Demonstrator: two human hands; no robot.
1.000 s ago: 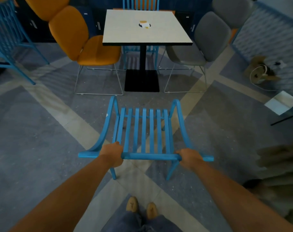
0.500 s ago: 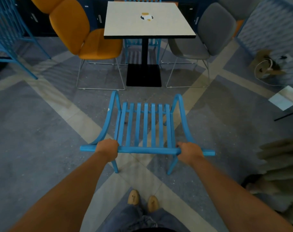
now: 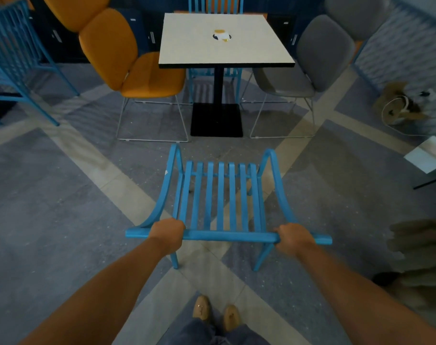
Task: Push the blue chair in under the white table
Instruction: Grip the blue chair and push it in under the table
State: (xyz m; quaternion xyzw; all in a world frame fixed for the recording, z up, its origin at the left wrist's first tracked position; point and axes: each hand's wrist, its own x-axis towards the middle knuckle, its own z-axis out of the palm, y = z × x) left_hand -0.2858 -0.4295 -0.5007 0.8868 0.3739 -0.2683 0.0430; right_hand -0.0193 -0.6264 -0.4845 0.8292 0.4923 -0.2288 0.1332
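Observation:
A blue slatted chair (image 3: pixel 222 195) stands on the floor in front of me, its seat facing the white table (image 3: pixel 187 46). My left hand (image 3: pixel 166 232) grips the left end of the chair's top rail. My right hand (image 3: pixel 293 236) grips the right end of the same rail. The square white table stands on a black post with a black base plate (image 3: pixel 216 120), a short way beyond the chair's front edge. A small white and yellow object (image 3: pixel 222 36) lies on the tabletop.
An orange chair (image 3: pixel 127 58) stands at the table's left and a grey chair (image 3: pixel 311 63) at its right. Another blue chair (image 3: pixel 215 3) sits behind the table. A blue rack (image 3: pixel 13 58) is far left; a bag (image 3: pixel 401 103) lies right.
The chair and both hands have moved forward toward the table, and the gap to the black base has shrunk. My grip on the rail is unchanged.

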